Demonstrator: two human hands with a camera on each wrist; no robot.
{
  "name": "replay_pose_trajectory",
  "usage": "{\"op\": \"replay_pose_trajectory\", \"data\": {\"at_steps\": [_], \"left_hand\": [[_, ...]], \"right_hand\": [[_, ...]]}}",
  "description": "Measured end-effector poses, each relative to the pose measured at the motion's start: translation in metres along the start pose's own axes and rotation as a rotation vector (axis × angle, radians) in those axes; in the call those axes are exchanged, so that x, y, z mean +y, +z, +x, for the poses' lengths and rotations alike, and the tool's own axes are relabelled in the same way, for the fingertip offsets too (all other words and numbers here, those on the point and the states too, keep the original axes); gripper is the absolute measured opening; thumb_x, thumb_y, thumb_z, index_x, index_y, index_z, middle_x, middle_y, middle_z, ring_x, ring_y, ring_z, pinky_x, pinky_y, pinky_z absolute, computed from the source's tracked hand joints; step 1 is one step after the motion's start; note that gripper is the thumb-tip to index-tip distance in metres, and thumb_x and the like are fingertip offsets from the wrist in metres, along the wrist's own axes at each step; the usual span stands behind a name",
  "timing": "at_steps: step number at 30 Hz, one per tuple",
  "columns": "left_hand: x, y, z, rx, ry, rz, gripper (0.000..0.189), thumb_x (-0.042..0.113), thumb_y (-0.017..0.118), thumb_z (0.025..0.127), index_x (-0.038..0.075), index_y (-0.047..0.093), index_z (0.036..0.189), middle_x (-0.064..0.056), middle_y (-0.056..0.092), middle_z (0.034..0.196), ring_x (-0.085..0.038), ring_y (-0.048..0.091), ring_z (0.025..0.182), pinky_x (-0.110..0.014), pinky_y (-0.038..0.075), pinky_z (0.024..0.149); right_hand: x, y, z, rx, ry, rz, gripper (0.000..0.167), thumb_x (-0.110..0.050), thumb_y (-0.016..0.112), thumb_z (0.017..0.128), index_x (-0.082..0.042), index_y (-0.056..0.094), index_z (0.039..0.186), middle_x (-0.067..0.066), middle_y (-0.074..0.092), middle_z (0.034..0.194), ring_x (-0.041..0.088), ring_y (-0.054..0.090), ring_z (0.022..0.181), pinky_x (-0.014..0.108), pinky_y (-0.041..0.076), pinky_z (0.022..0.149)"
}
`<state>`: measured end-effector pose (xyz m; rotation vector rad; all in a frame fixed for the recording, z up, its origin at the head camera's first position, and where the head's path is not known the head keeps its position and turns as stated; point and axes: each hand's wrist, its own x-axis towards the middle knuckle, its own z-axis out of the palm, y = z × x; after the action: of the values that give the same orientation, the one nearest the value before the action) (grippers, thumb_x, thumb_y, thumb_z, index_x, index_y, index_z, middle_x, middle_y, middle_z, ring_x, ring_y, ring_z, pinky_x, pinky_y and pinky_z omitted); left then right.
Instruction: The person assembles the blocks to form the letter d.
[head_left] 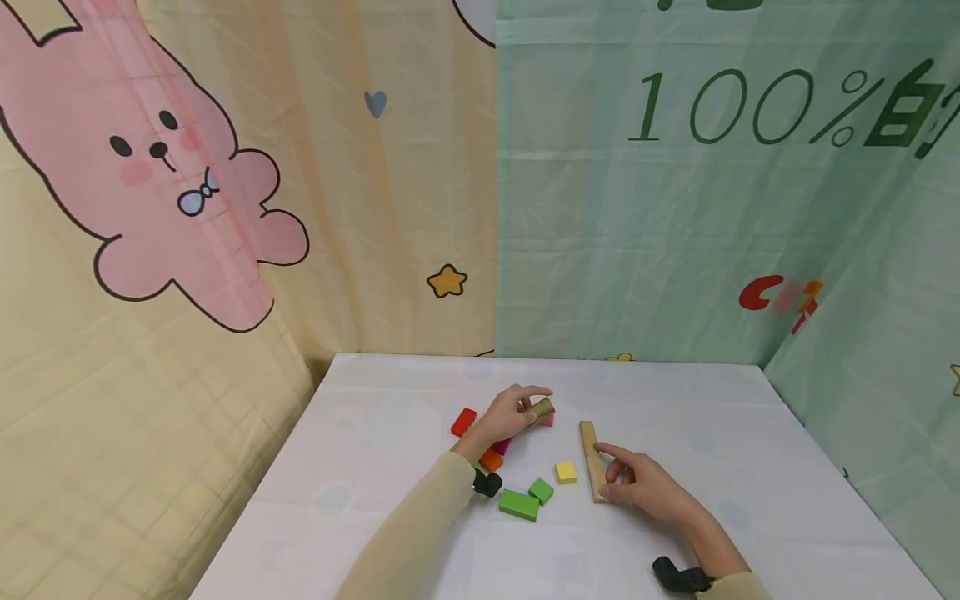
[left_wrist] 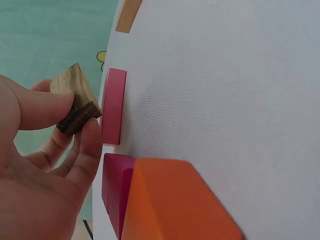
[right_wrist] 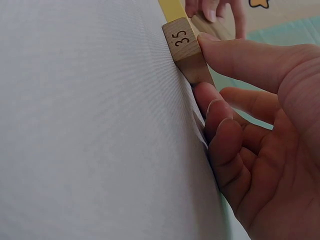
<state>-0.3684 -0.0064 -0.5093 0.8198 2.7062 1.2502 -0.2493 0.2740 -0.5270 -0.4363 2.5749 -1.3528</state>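
The wooden block (head_left: 540, 409) was held at the far part of the surface (head_left: 390, 500), beside the pink block (head_left: 548, 420); whether contact existed between the two could not be told. Its long axis was slanted, the end beyond the fingers being directed away from the person and to the right. A dark, rough side was exposed in the left wrist view. The block was pinched between the thumb and fingers of the left hand (head_left: 504, 418), the gap being closed to the block's thickness.

The wooden bar (head_left: 591, 454) was seated right of the yellow block (head_left: 566, 472). Its long axis was run almost straight away from the person, the far end being tipped slightly left; the near end face was marked "35". That near end was gripped by the thumb and curled fingers of the right hand (head_left: 647, 483), while the index finger was laid along the side.

For sound handling, a light, even pinch was judged best on the block, with its rough side kept clear of the fingertips. The bar was best steadied low and square, so that no twist was introduced.

Further left, the magenta block (head_left: 502, 447), orange block (head_left: 492, 459) and red block (head_left: 463, 422) were grouped about the left wrist; two green blocks (head_left: 519, 505) were placed nearer the person.
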Motion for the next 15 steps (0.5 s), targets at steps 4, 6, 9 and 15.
{"op": "replay_pose_trajectory", "data": {"at_steps": [4,6,9,15], "left_hand": [[0.001,0.004,0.002,0.02,-0.017,-0.034,0.05,0.003,0.063,0.093,0.025,0.063,0.138,-0.001,0.056,0.097,-0.016,0.052,0.087,-0.029,0.045,0.072],[0.001,0.006,0.003,0.027,-0.034,-0.05,0.048,0.004,0.063,0.094,0.027,0.065,0.136,-0.001,0.056,0.097,-0.016,0.051,0.088,-0.03,0.044,0.073],[0.002,0.01,0.005,0.041,-0.052,-0.072,0.046,0.004,0.063,0.093,0.029,0.067,0.131,-0.001,0.056,0.097,-0.017,0.052,0.088,-0.03,0.044,0.073],[0.004,0.014,0.007,0.08,-0.068,-0.114,0.045,0.003,0.065,0.093,0.027,0.065,0.131,-0.003,0.055,0.098,-0.018,0.053,0.087,-0.028,0.046,0.069]], "right_hand": [[0.001,0.0,0.0,0.003,-0.006,0.002,0.073,-0.022,0.081,0.087,-0.003,0.046,0.149,0.006,0.06,0.094,0.018,0.05,0.07,0.026,0.042,0.057],[0.001,0.0,0.0,0.006,-0.005,0.006,0.074,-0.022,0.081,0.086,-0.003,0.046,0.149,0.006,0.059,0.093,0.018,0.05,0.07,0.026,0.043,0.057],[0.001,0.0,0.0,0.009,-0.001,0.003,0.073,-0.022,0.081,0.086,-0.003,0.047,0.148,0.006,0.059,0.093,0.018,0.05,0.07,0.026,0.043,0.057],[0.0,0.001,0.0,0.01,0.008,-0.003,0.073,-0.022,0.081,0.086,-0.003,0.047,0.149,0.006,0.06,0.093,0.019,0.05,0.071,0.027,0.043,0.057]]}}
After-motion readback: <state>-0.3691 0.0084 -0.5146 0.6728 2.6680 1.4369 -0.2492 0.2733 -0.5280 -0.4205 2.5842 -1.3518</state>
